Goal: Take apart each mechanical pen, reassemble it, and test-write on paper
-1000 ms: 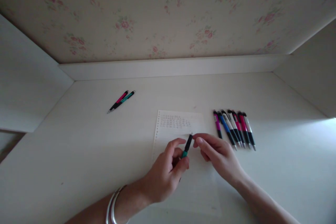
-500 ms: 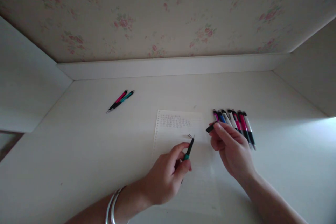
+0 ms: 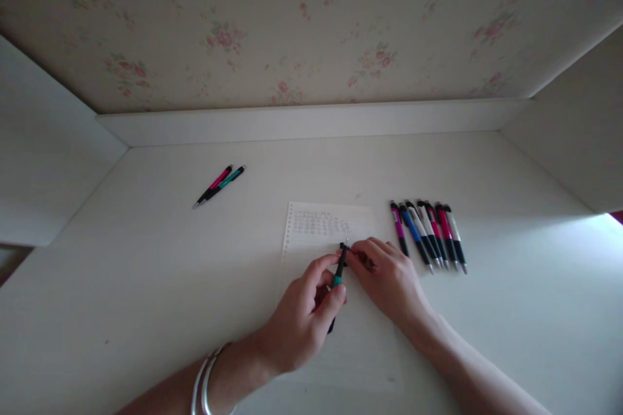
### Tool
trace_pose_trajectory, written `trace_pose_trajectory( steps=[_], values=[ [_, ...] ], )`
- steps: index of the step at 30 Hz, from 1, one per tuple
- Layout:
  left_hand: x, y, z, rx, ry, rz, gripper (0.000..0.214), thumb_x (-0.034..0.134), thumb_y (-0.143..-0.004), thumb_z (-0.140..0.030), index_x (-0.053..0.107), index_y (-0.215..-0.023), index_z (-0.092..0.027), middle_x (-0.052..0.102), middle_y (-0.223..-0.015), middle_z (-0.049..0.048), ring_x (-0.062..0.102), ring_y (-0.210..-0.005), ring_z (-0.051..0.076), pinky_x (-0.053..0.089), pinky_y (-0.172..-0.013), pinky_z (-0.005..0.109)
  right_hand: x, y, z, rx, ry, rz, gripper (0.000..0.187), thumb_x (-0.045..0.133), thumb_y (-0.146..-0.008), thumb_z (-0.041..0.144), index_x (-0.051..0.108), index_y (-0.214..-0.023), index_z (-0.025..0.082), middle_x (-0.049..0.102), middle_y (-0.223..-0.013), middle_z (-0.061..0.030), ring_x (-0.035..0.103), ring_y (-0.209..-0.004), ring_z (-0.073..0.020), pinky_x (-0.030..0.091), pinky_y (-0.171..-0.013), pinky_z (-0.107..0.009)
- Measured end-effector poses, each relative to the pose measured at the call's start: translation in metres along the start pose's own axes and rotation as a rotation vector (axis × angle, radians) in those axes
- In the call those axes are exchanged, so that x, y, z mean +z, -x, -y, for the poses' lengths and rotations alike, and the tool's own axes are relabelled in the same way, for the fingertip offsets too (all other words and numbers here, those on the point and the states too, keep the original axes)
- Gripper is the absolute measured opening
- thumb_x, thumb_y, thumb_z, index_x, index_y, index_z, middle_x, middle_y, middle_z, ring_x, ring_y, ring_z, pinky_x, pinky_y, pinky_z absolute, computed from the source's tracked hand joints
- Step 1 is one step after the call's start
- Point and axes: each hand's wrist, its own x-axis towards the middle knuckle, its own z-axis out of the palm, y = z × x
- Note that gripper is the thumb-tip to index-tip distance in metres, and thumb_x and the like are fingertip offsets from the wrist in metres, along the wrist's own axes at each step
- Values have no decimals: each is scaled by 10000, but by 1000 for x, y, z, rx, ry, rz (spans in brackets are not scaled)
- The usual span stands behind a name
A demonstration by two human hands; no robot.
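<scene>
My left hand [image 3: 304, 308] is closed around a black and teal pen [image 3: 337, 275], its thin point aimed away from me. Just right of that point, my right hand [image 3: 387, 275] pinches a small black piece [image 3: 342, 245], most of it hidden by the fingers and the pen. Whether the piece touches the pen, I cannot tell. Both hands are over a sheet of lined paper [image 3: 360, 350] with rows of handwriting near its top and punched holes down its left edge.
Several pens [image 3: 422, 237] in purple, blue, white and pink lie side by side to the right of the paper. Farther left rest a pink pen [image 3: 214, 186] and a teal pen [image 3: 226, 183]. A white ledge [image 3: 311, 122] and floral wall bound the white desk [image 3: 170, 272] at the back.
My right hand has moved left and down from beside the pens to the pen point, bringing the black piece. The small silver part on the paper is now hidden. My left hand has barely shifted.
</scene>
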Motion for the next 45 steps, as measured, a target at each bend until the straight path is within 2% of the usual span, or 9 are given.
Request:
trace_pose_trajectory(
  steps=[9, 14, 19, 25, 32, 36, 39, 42, 45],
  values=[
    [1, -1, -2, 18, 35, -56, 421, 512, -1014, -432, 485, -1359, -193, 628, -888, 34, 579, -807, 153, 454, -727, 266, -9, 8, 6, -243, -44, -36, 243, 614, -946, 239, 617, -711, 175, 589, -602, 2, 494, -522, -128, 363, -597, -303],
    [1, -2, -1, -34, 62, -3, 374, 529, -1003, -423, 520, -1300, -196, 659, -877, 28, 499, -635, 111, 402, -575, 235, -19, 10, 11, 99, -408, 50, 229, 576, -973, 350, 657, -856, 170, 599, -677, -10, 506, -557, -127, 369, -515, -254],
    [3, -2, -1, -18, -23, 59, 297, 606, -961, -401, 614, -1144, -167, 628, -782, 10, 489, -644, 117, 377, -560, 227, -18, 11, 12, 327, -586, 186, 437, 599, -928, 517, 573, -638, 190, 500, -560, 28, 422, -518, -114, 305, -476, -249],
    [1, -2, -10, -52, 22, 104, 242, 582, -978, -346, 645, -1094, -144, 727, -881, 66, 535, -662, 117, 399, -581, 224, -15, 12, 14, 336, -684, 244, 464, 530, -972, 511, 558, -642, 186, 538, -583, 21, 481, -559, -113, 351, -520, -235],
    [-5, -3, -16, 26, 58, 191, 431, 401, -1051, -444, 698, -1062, -132, 677, -784, 52, 510, -572, 104, 398, -541, 227, -20, 15, 17, 354, -989, 285, 385, 546, -981, 484, 664, -794, 169, 557, -602, 18, 452, -503, -95, 360, -468, -228],
    [-3, -2, -12, 35, 95, 139, 420, 416, -1047, -462, 675, -1154, -149, 654, -802, 40, 486, -587, 101, 388, -546, 229, -20, 6, 16, 364, -1079, 199, 321, 733, -841, 504, 709, -932, 197, 651, -690, -6, 533, -547, -112, 448, -500, -232],
    [-2, -2, -10, 12, 84, 114, 418, 417, -1048, -461, 663, -1174, -147, 662, -815, 41, 496, -586, 100, 389, -542, 229, -19, 3, 14, 416, -1088, 155, 296, 828, -749, 462, 709, -832, 204, 694, -716, -16, 611, -600, -130, 518, -559, -244],
    [-1, -2, -11, 5, 88, 117, 426, 417, -1047, -463, 664, -1172, -140, 661, -820, 42, 500, -582, 98, 394, -539, 227, -18, 5, 11, 438, -1094, 200, 262, 791, -800, 445, 733, -764, 192, 720, -696, -33, 645, -628, -147, 554, -605, -266],
    [-1, -2, -11, 8, 96, 112, 436, 410, -1046, -470, 662, -1161, -133, 655, -818, 43, 496, -581, 100, 397, -541, 229, -18, 8, 10, 401, -1134, 241, 267, 727, -869, 451, 780, -939, 199, 768, -834, -70, 676, -710, -170, 582, -688, -315]
  ],
)
